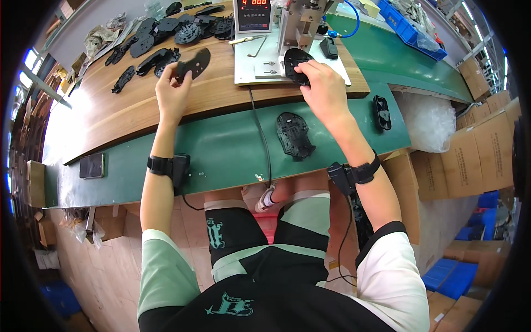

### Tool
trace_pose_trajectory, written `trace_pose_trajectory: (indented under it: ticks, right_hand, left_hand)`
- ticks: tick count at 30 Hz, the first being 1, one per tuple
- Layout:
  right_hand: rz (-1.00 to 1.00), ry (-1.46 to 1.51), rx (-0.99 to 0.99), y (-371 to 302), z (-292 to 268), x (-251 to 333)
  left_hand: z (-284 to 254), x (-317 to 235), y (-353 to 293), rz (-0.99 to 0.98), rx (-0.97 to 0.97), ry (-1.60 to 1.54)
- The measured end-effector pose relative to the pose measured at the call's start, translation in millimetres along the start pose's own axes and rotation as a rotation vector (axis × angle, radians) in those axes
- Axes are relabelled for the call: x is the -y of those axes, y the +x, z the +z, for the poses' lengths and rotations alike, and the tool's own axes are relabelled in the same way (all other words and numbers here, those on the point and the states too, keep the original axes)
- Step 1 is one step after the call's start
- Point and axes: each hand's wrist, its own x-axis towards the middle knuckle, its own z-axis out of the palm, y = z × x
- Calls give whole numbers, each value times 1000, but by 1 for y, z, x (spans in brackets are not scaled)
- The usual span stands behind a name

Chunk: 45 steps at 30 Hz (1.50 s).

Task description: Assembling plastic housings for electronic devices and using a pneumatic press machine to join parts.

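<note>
My left hand (pixel 175 88) is raised over the wooden board and pinches a curved black plastic shell (pixel 194 63) with small holes in it. Under the head of the bench press (pixel 298 33), my right hand (pixel 322 83) grips the edge of a rounded black plastic part (pixel 297 62), which sits at the press's fixture; my fingers cover some of it. Between my forearms, a black mouse-like base (pixel 293 135) lies on the green table. A small oblong black part (pixel 381 113) rests farther right, by the table's edge.
Black plastic shells (pixel 188 32) are heaped at the back left of the wooden board (pixel 221 91). A control box (pixel 253 15) with a red display stands beside the press. Tweezers (pixel 246 40) and a hex key (pixel 257 47) lie there. A phone (pixel 92 166) is at left; a cable (pixel 260 127) hangs down.
</note>
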Motion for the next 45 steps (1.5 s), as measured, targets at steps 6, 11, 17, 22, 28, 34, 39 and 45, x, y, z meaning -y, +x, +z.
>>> trace_pose_trajectory:
  ticks: [6,11,17,22,28,34,39,45]
  right_hand:
    - [29,11,-17,-2,1,-2]
    - [20,2,25,4,-4,1]
    - [36,-15,14,3,-4,0]
    - [35,99,-14,9,-8,-11]
    - [116,205,-268,-53,-32,9]
    - [191,230,-94,-129,-37,14]
    - [187,253,-34,-153,-39,1]
    - [153,192,-25,-141,-40,-5]
  left_hand:
    - [8,-33,-12,303,49,388]
    - [12,-38,-15,160,74,210]
    - [16,-39,-20,152,178,198]
    - [26,-63,-16,336,179,268]
    - [84,-113,-24,795,486,521]
    - [143,-112,-18,963,486,530]
    - [168,-109,-20,859,479,536]
    - [168,-110,-27,800,506,479]
